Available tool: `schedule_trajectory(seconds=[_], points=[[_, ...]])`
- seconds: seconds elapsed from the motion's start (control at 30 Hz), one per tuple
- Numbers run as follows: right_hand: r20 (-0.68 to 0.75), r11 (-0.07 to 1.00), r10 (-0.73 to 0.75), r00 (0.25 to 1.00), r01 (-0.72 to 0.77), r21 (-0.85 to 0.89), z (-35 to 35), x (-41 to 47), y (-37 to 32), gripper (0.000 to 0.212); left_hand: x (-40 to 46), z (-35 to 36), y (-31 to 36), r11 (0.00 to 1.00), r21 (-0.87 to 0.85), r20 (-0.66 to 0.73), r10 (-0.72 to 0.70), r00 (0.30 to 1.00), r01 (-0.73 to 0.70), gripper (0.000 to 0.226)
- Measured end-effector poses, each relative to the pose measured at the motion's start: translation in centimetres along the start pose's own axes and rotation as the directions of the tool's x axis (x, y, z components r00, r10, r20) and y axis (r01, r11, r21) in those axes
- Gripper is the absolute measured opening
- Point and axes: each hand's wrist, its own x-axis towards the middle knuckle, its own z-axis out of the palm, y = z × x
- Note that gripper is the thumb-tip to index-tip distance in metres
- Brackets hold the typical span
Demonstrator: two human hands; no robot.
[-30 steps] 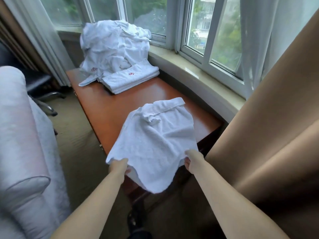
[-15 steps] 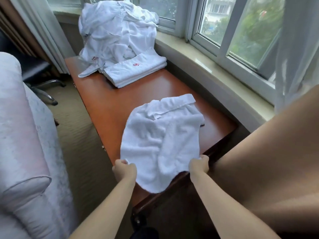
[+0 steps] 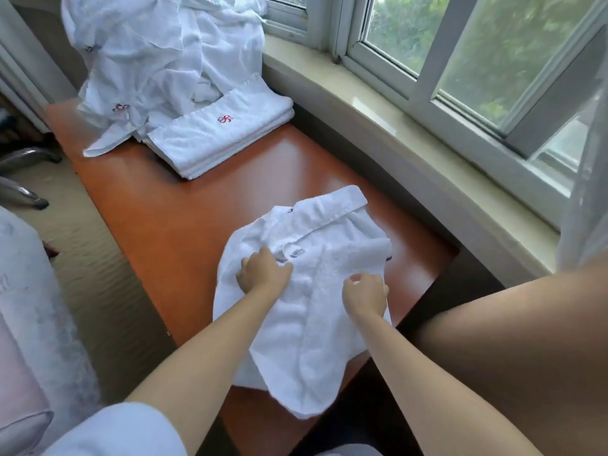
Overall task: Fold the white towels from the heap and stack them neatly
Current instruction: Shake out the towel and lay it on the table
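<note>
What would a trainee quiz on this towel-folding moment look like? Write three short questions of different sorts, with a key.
1. True or false: the folded towel stack lies between the unfolded heap and the towel being worked on.
2. Multiple choice: where does the near end of the worked towel lie? A) flat on the wooden table B) hanging over the table's near edge C) on the windowsill
3. Fill in: the left hand and right hand both rest on the ____.

Key: 1 true; 2 B; 3 towel.
</note>
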Motion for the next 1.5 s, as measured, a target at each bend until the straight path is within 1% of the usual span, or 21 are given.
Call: schedule_trajectory(seconds=[0.07, 0.13, 0.27, 0.33, 0.4, 0.47, 0.57, 0.67, 0.77, 0.9, 1.03, 1.07, 1.13, 1.17, 1.2, 1.27, 1.3, 1.37, 1.4, 1.43, 1.5], points=[[0.05, 0.971, -0.032, 0.998, 0.019, 0.24, -0.3, 2.1, -0.8, 0.018, 1.6, 0.4, 0.9, 0.995, -0.056, 0.056, -0.073, 0.996, 0.076, 0.062], [0.061, 0.937, -0.063, 0.996, 0.038, 0.347, -0.6, 4.1, -2.1, 0.017, 3.0, 0.5, 1.6, 0.989, -0.049, 0.072, -0.139, 0.988, 0.143, 0.072], [0.143, 0.863, -0.055, 0.988, -0.025, 0.505, -0.5, 7.9, -4.4, 0.026, 4.3, 0.3, 2.4, 0.974, 0.041, -0.061, -0.219, 0.974, 0.222, 0.066], [0.207, 0.817, -0.052, 0.977, -0.078, 0.572, -0.5, 9.5, -5.3, 0.032, 5.1, 0.4, 2.4, 0.968, 0.096, -0.056, -0.226, 0.972, 0.231, 0.062], [0.303, 0.76, -0.066, 0.951, -0.149, 0.633, -0.5, 10.9, -5.9, 0.039, 5.7, 0.5, 2.5, 0.976, 0.12, -0.049, -0.179, 0.983, 0.184, 0.053], [0.383, 0.717, -0.091, 0.919, -0.206, 0.666, -0.4, 11.9, -6.4, 0.043, 6.1, 0.7, 2.4, 0.997, 0.003, -0.156, -0.077, 0.985, 0.079, 0.05], [0.448, 0.675, -0.11, 0.887, -0.264, 0.689, -0.4, 13.0, -7.6, 0.044, 6.1, 0.5, 2.2, 0.961, -0.238, -0.418, 0.029, 0.908, -0.14, 0.044], [0.48, 0.65, -0.125, 0.868, -0.293, 0.701, -0.1, 13.3, -8.6, 0.048, 6.5, -0.5, 1.3, 0.914, -0.33, -0.522, 0.033, 0.852, -0.237, 0.045], [0.494, 0.648, -0.111, 0.862, -0.314, 0.694, 0.1, 13.0, -9.1, 0.047, 6.7, -1.6, 0.1, 0.89, -0.374, -0.447, 0.073, 0.892, -0.26, 0.039], [0.502, 0.621, -0.063, 0.863, -0.36, 0.696, -0.4, 12.6, -10.1, 0.034, 6.6, -2.9, -1.9, 0.882, -0.43, -0.285, 0.069, 0.956, -0.192, 0.04], [0.576, 0.585, -0.065, 0.815, -0.437, 0.684, -0.4, 10.2, -11.1, 0.037, 5.2, -3.9, -3.9, 0.914, -0.339, -0.179, 0.169, 0.969, -0.222, 0.043], [0.564, 0.576, -0.053, 0.824, -0.436, 0.691, -0.4, 9.4, -11.5, 0.036, 4.9, -4.1, -4.3, 0.925, -0.297, -0.131, 0.206, 0.97, -0.237, 0.044], [0.468, 0.533, -0.053, 0.882, -0.371, 0.76, -1.1, 7.7, -13.0, 0.028, 4.2, -4.8, -4.9, 0.925, -0.278, -0.083, 0.245, 0.966, -0.258, 0.043], [0.389, 0.488, -0.074, 0.918, -0.307, 0.817, -1.8, 6.8, -14.0, 0.023, 4.0, -5.3, -4.9, 0.923, -0.28, -0.128, 0.236, 0.963, -0.264, 0.045], [0.294, 0.434, -0.102, 0.95, -0.224, 0.873, -2.7, 5.9, -15.0, 0.022, 3.8, -6.1, -4.8, 0.924, -0.273, -0.23, 0.207, 0.951, -0.267, 0.047], [0.082, 0.36, -0.112, 0.99, -0.036, 0.932, -4.8, 3.9, -16.1, 0.025, 3.2, -7.9, -4.2, 0.921, -0.259, -0.496, 0.132, 0.858, -0.291, 0.048], [-0.021, 0.348, -0.09, 0.996, 0.051, 0.936, -5.6, 2.8, -15.9, 0.025, 2.6, -8.8, -3.8, 0.908, -0.241, -0.603, 0.137, 0.786, -0.343, 0.048], [-0.197, 0.363, 0.003, 0.98, 0.183, 0.914, -6.2, 0.1, -14.0, 0.028, 1.1, -9.6, -3.7, 0.866, -0.163, -0.719, 0.223, 0.658, -0.472, 0.045], [-0.239, 0.379, 0.077, 0.968, 0.193, 0.905, -5.9, -1.1, -12.5, 0.038, 0.1, -9.4, -3.9, 0.85, -0.151, -0.734, 0.245, 0.633, -0.504, 0.041], [-0.22, 0.392, 0.175, 0.96, 0.137, 0.91, -5.3, -2.3, -10.6, 0.052, -1.0, -8.6, -4.5, 0.845, -0.169, -0.724, 0.243, 0.645, -0.508, 0.038], [-0.054, 0.407, 0.393, 0.918, -0.121, 0.906, -3.4, -4.5, -6.0, 0.077, -3.4, -5.9, -6.4, 0.862, -0.234, -0.641, 0.211, 0.738, -0.45, 0.035]])
